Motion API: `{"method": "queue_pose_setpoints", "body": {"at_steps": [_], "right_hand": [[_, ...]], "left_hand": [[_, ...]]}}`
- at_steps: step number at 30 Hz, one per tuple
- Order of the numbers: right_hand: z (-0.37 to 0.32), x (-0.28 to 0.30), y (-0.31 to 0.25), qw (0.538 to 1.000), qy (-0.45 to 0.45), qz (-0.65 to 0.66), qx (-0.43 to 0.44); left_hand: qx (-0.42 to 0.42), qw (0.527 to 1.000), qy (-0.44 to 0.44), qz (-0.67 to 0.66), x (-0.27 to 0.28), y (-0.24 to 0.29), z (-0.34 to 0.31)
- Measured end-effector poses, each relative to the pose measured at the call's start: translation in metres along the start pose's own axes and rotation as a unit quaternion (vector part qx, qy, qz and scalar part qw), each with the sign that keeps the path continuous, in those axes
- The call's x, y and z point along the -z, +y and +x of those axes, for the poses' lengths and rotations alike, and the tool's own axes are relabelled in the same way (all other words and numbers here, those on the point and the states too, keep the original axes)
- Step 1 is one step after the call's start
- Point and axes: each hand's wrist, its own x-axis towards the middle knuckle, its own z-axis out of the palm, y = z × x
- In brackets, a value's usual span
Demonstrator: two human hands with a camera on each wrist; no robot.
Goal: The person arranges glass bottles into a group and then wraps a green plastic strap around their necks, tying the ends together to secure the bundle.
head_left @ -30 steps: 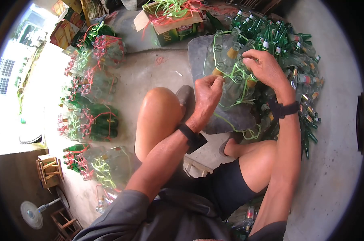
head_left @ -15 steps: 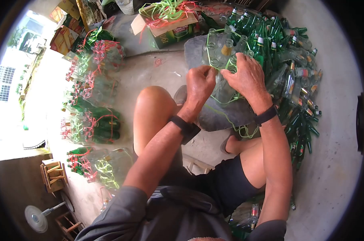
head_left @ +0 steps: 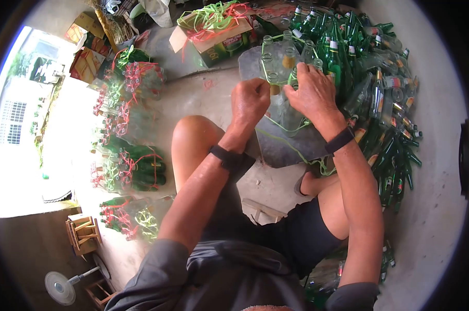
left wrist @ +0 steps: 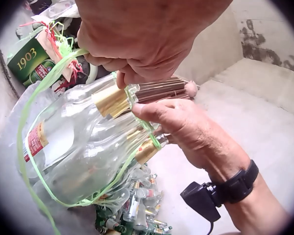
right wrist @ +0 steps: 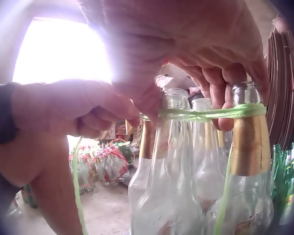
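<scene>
Together, both hands (head_left: 251,105) (head_left: 314,92) on twine (right wrist: 250,110), clear bottles (left wrist: 90,152)

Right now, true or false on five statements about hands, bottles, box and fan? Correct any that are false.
1. The left hand holds a light-green strap. True.
2. The clear glass bottles under the hands stand on the bare floor. False: they stand on a gray slab.
3. Green glass bottles are massed to the right of the slab in the head view. True.
4. The Tsingtao box is taped shut. False: it is open, heaped with green and red straps.
5. An electric fan shows at lower left in the head view. True.
</scene>
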Motion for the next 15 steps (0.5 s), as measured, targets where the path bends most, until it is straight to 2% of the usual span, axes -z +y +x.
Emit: {"method": "queue_pose_setpoints", "body": {"at_steps": [3,5,6,8,12,14,15], "right_hand": [[0.001,-0.004,0.003,1.000,-0.005,0.014,-0.003],[-0.001,-0.003,0.003,1.000,-0.010,0.022,-0.006],[-0.001,-0.002,0.003,0.999,-0.016,0.028,-0.005],[-0.001,-0.001,0.003,0.999,-0.019,0.034,-0.007],[-0.002,-0.004,0.005,0.999,-0.014,0.040,0.002],[-0.003,-0.007,0.007,0.999,-0.001,0.045,0.009],[-0.003,-0.009,0.007,0.999,0.011,0.048,0.021]], "left_hand": [[-0.031,0.999,-0.020,0.028,0.005,0.003,0.008],[-0.040,0.982,-0.110,0.150,0.016,0.018,0.017],[-0.043,0.981,-0.112,0.152,0.020,0.025,0.022],[-0.111,0.963,-0.146,0.195,0.023,0.034,0.033],[-0.167,0.933,-0.203,0.244,0.021,0.040,0.056],[-0.267,0.896,-0.215,0.283,0.014,0.038,0.070],[-0.241,0.909,-0.221,0.258,0.011,0.036,0.075]]}}
